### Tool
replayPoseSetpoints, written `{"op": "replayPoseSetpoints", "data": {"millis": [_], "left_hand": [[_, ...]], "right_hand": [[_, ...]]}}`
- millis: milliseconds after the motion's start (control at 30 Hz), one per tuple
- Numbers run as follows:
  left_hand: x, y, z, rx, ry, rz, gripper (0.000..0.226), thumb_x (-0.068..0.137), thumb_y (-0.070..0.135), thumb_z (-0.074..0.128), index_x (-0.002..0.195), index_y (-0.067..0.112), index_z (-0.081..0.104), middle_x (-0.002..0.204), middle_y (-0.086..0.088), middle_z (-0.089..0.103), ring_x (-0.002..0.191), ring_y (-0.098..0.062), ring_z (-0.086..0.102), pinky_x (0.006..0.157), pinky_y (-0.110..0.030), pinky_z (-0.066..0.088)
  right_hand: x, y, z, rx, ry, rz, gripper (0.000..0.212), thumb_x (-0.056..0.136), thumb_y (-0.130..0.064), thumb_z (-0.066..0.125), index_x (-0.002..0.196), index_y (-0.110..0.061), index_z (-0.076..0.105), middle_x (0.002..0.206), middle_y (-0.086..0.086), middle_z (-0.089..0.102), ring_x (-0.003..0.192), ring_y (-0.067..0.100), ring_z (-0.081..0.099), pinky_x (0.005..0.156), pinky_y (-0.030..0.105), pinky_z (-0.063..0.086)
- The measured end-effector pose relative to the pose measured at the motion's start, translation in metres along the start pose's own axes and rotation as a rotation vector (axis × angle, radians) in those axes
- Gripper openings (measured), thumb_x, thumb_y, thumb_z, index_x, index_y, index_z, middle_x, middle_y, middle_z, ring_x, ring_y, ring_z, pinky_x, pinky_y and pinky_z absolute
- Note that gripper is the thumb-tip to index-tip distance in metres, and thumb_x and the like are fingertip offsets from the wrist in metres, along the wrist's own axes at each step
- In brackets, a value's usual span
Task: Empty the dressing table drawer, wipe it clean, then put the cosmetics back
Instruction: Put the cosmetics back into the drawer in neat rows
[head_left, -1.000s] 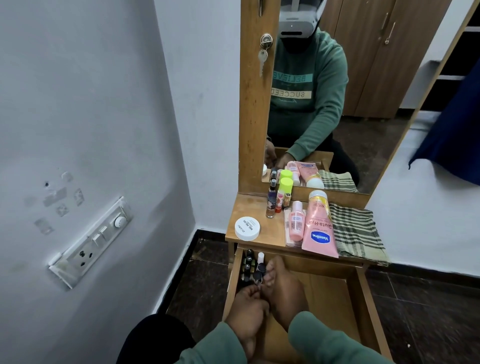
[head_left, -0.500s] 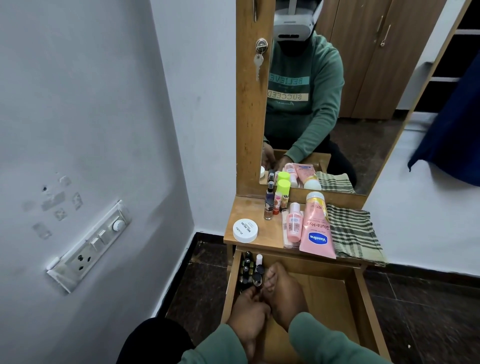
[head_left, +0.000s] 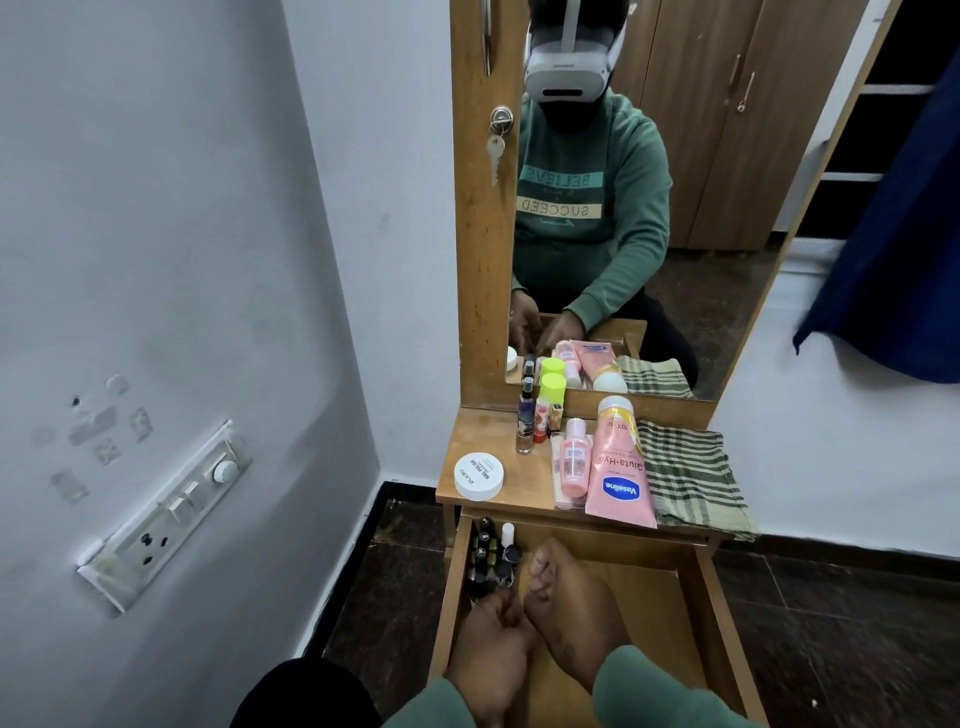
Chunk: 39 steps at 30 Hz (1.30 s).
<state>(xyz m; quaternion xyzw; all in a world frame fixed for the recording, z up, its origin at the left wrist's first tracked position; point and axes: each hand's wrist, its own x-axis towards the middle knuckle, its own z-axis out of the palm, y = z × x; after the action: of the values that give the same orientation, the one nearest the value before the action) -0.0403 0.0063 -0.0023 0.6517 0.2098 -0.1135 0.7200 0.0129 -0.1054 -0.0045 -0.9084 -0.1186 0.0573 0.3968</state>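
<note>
Hands first: two of them, both down inside the one open drawer (head_left: 696, 613), side by side and touching near its left wall. The left hand (head_left: 491, 654) has its fingers curled, tips up against a cluster of little bottles (head_left: 485, 558). The right hand (head_left: 566, 613) lies just beside it with its fingers bent down toward the same cluster. From where I stand I cannot tell whether either hand actually has hold of a bottle.

Those bottles are packed upright into the drawer's far left corner. One has a white cap (head_left: 507, 534) and the rest are dark-capped (too crowded for me to count). The wooden floor of the drawer to their right is bare.

Just beyond the drawer, on the table top (head_left: 467, 441) over its far edge, I count:
- one round white tin (head_left: 478, 475), above the drawer's left side
- one small pink bottle (head_left: 574, 457), lying flat
- one big pink tube (head_left: 618, 467), lying flat right of that bottle
- one green-striped cloth (head_left: 685, 473), folded above the drawer's right side

Farther back from the drawer stands a tight clump of small bottles, one with a spray top (head_left: 525, 423) and one with a neon-yellow cap (head_left: 551, 387). Behind them rises one mirror (head_left: 675, 208), and one key (head_left: 494, 150) hangs in its wooden frame.
</note>
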Motion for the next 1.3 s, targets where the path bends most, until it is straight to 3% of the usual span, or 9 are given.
{"op": "replayPoseSetpoints", "data": {"millis": [100,167,400,467,567,733,1067,1167,1300], "left_hand": [[-0.010,0.011,0.002,0.036,-0.031,0.094,0.055,0.084,-0.020,0.049,0.114,0.020,0.071,0.105,-0.004,0.079,0.091,-0.013,0.072,0.071,-0.024,0.054],[-0.014,0.025,0.003,0.039,-0.016,0.176,0.059,0.086,-0.019,0.050,0.120,0.026,0.068,0.108,0.005,0.079,0.095,-0.003,0.072,0.071,-0.013,0.051],[0.008,0.103,0.000,0.079,0.130,0.346,0.058,0.097,-0.009,0.051,0.150,0.014,0.044,0.125,0.010,0.065,0.116,-0.003,0.062,0.103,-0.022,0.049],[0.018,0.123,-0.008,0.102,0.176,0.346,0.060,0.097,-0.008,0.051,0.152,0.015,0.042,0.126,0.009,0.062,0.117,-0.004,0.059,0.105,-0.025,0.049],[0.033,0.140,-0.020,0.076,0.224,0.321,0.062,0.093,-0.017,0.047,0.150,0.006,0.043,0.131,-0.006,0.060,0.121,-0.015,0.057,0.113,-0.038,0.046],[0.048,0.134,-0.030,0.029,0.211,0.289,0.055,0.096,-0.016,0.047,0.147,0.004,0.045,0.125,-0.004,0.060,0.116,-0.015,0.058,0.102,-0.027,0.047],[0.053,0.116,-0.032,0.028,0.196,0.281,0.052,0.096,-0.013,0.050,0.146,0.003,0.048,0.123,-0.004,0.064,0.113,-0.014,0.061,0.099,-0.024,0.048],[0.046,0.115,-0.031,0.028,0.191,0.291,0.049,0.097,-0.012,0.051,0.143,0.005,0.050,0.121,-0.003,0.065,0.110,-0.012,0.062,0.092,-0.018,0.051],[0.030,0.113,-0.025,-0.085,0.169,0.292,0.043,0.095,-0.020,0.048,0.135,-0.006,0.053,0.115,-0.014,0.063,0.105,-0.019,0.060,0.105,-0.034,0.047]], "right_hand": [[-0.006,-0.014,-0.016,-0.033,0.022,-0.099,0.023,0.083,-0.012,0.070,0.081,-0.029,0.054,0.076,-0.006,0.066,0.074,0.006,0.063,0.070,0.031,0.055],[0.000,-0.028,-0.029,-0.067,0.057,-0.142,0.019,0.086,-0.016,0.069,0.083,-0.029,0.056,0.079,-0.010,0.065,0.075,0.005,0.063,0.070,0.031,0.055],[0.078,-0.080,-0.081,-0.231,0.335,-0.325,0.021,0.090,-0.015,0.065,0.106,-0.027,0.068,0.099,-0.010,0.067,0.078,0.010,0.059,0.063,0.027,0.048],[0.107,-0.086,-0.090,-0.346,0.340,-0.361,0.028,0.088,-0.010,0.063,0.111,-0.025,0.069,0.106,-0.005,0.069,0.081,0.017,0.059,0.059,0.026,0.040],[0.134,-0.088,-0.092,-0.552,0.242,-0.423,0.037,0.088,-0.004,0.061,0.117,-0.026,0.067,0.113,-0.003,0.071,0.092,0.025,0.067,0.067,0.031,0.053],[0.148,-0.086,-0.089,-0.839,0.081,-0.552,0.037,0.089,-0.002,0.064,0.115,-0.028,0.067,0.113,-0.004,0.072,0.094,0.020,0.070,0.070,0.034,0.059],[0.152,-0.099,-0.087,-1.099,0.032,-0.613,0.027,0.087,-0.004,0.071,0.108,-0.020,0.065,0.101,0.002,0.068,0.083,0.024,0.066,0.064,0.036,0.060],[0.149,-0.101,-0.093,-1.087,0.023,-0.616,0.023,0.088,-0.005,0.067,0.104,-0.022,0.064,0.101,0.000,0.068,0.085,0.024,0.066,0.058,0.032,0.051],[0.125,-0.111,-0.110,-0.947,0.090,-0.663,0.015,0.086,-0.017,0.068,0.097,-0.026,0.065,0.100,-0.004,0.069,0.091,0.022,0.064,0.062,0.031,0.037]]}}
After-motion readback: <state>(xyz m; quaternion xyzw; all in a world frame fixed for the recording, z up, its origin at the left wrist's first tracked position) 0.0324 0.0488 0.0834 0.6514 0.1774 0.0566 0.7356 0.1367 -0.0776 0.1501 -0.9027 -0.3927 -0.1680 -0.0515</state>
